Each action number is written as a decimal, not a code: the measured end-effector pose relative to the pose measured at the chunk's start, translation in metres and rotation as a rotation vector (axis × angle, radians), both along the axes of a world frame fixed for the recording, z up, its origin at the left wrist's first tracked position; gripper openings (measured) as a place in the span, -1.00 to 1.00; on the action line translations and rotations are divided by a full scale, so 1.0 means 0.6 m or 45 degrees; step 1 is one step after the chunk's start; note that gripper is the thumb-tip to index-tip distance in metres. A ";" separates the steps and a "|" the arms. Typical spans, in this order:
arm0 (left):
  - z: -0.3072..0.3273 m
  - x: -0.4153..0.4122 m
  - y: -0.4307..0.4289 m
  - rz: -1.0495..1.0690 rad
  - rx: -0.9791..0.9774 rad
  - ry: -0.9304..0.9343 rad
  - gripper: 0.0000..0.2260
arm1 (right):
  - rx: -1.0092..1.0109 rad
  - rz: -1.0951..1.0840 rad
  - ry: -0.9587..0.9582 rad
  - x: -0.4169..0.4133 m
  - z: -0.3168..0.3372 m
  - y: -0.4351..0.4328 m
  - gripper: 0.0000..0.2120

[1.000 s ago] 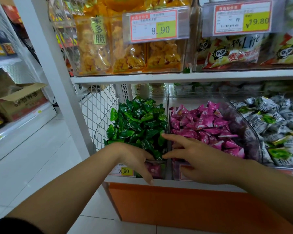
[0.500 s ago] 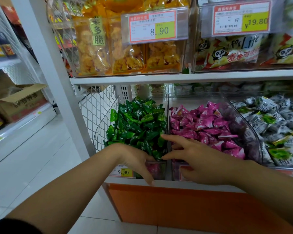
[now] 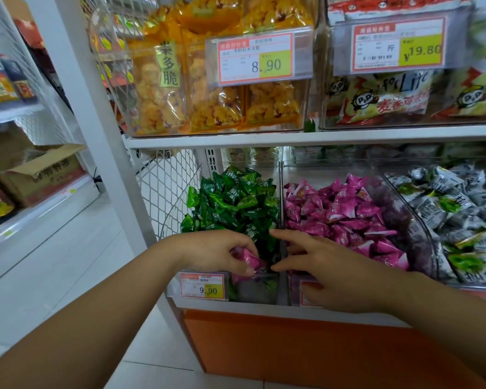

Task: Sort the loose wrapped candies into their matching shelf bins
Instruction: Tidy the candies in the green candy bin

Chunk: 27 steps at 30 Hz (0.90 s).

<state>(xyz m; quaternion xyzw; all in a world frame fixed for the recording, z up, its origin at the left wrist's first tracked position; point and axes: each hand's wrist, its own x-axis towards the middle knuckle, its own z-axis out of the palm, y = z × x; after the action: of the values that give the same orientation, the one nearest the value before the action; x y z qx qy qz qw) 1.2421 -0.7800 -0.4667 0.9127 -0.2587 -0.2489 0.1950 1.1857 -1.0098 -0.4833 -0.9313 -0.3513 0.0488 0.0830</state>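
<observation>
Pinching a pink wrapped candy (image 3: 249, 260) between thumb and curled fingers, the left hand (image 3: 213, 252) hangs over the front lip of the green-candy bin (image 3: 253, 292), so the candy sits in the wrong compartment, just left of the clear divider (image 3: 282, 220). The right hand (image 3: 334, 273) lies across that divider at the front of the pink-candy bin (image 3: 410, 228), index finger and thumb stretched out towards the candy, gripping nothing.

Green candies (image 3: 233, 203) heap well above their bin's rim, and the pink heap (image 3: 345, 211) sits lower. An upper shelf (image 3: 264, 140) overhangs both, leaving a band of free space above the heaps. On the left a wire mesh panel (image 3: 166, 186) and a white upright (image 3: 96, 108) close off the side, with open tiled floor (image 3: 68, 262) beyond. Below the bins runs an orange base panel (image 3: 292, 346).

A 9.90 price tag (image 3: 202, 286) shows on the green bin's front, while the right hand covers most of the pink bin's front and label. Something pink shows through the clear wall under the left hand, too dim to identify. The right hand's lower fingers are tucked out of sight. Grey-wrapped candies (image 3: 455, 209) are cut off by the blurred right edge.
</observation>
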 end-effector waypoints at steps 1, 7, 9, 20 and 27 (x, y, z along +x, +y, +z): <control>0.002 -0.001 0.005 0.016 -0.013 -0.021 -0.85 | 0.007 -0.001 0.000 0.000 0.001 0.000 -0.51; 0.030 -0.027 0.030 0.236 -0.268 -0.052 -0.86 | 0.242 0.003 -0.161 -0.005 -0.008 -0.027 -0.67; 0.041 -0.037 0.021 0.297 -0.368 -0.154 -0.87 | 0.333 -0.023 -0.286 -0.007 -0.014 -0.048 -0.74; 0.019 -0.018 -0.205 0.094 -0.321 -0.803 -0.67 | 0.369 -0.334 -0.368 -0.034 0.000 -0.147 -0.78; 0.021 0.016 -0.213 0.088 -0.186 -0.910 -0.66 | 0.353 -0.371 -0.338 -0.036 -0.002 -0.172 -0.77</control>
<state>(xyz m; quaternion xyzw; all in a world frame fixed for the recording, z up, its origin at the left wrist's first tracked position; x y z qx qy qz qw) 1.2518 -0.9076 -0.4542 0.9339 -0.2966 0.1115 0.1655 1.1642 -1.1133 -0.4843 -0.9501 -0.2242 -0.1354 0.1693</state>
